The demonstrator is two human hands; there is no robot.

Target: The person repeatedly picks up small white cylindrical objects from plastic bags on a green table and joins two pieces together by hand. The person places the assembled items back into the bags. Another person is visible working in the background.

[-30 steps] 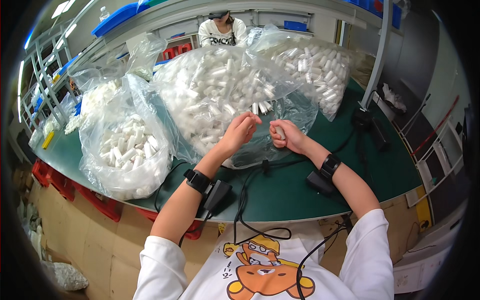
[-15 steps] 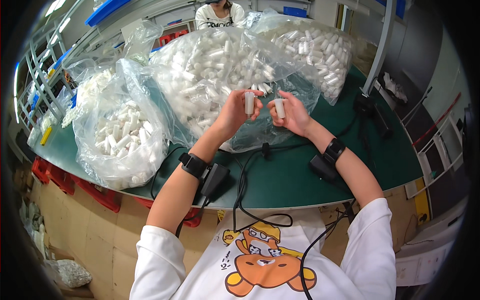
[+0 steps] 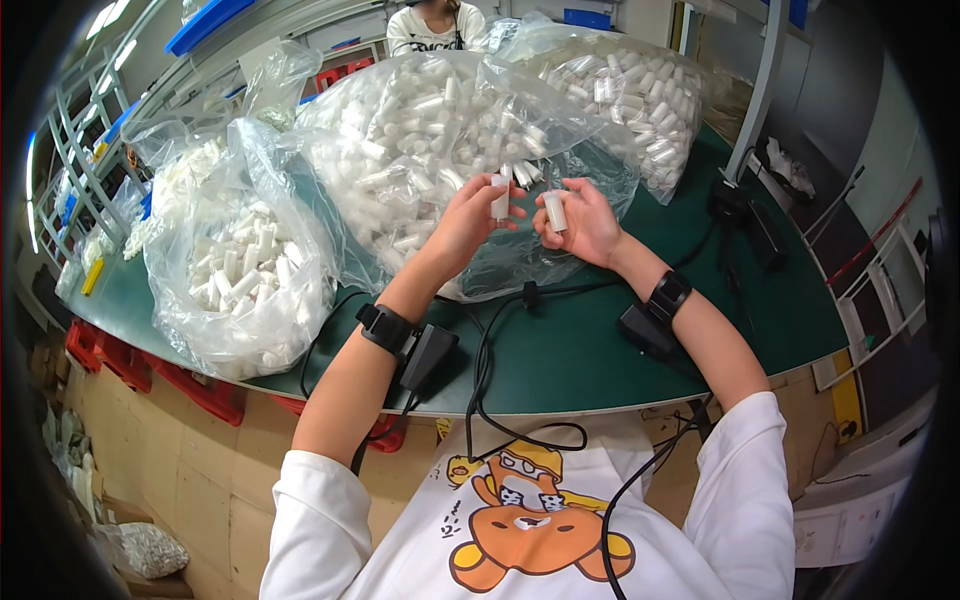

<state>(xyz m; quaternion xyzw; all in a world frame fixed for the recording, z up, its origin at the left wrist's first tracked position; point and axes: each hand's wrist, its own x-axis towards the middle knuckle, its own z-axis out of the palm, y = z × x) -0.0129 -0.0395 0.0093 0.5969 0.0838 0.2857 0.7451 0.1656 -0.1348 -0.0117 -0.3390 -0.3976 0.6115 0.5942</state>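
Observation:
Above the green table, my left hand (image 3: 474, 222) is closed on a translucent white plastic tube (image 3: 500, 199), held upright between thumb and fingers. A short way to its right, my right hand (image 3: 588, 225) grips another white plastic tube (image 3: 555, 211), which has a wider rim at its top and leans a little. The two tubes are apart. Just behind my hands lies a large clear bag (image 3: 400, 150) packed with similar white tubes, some of them loose at its mouth. Both wrists wear black straps.
A smaller open bag of white pieces (image 3: 245, 265) stands at the left, another full bag (image 3: 650, 110) at the back right. Black cables (image 3: 482, 370) cross the green tabletop (image 3: 760, 345). A grey post (image 3: 765, 95) rises at the right. A person (image 3: 437, 28) sits across the table.
The tube in my right hand has tilted, its top now leaning left. My left hand's fingers have shifted around its tube. Both arms stay nearly in place.

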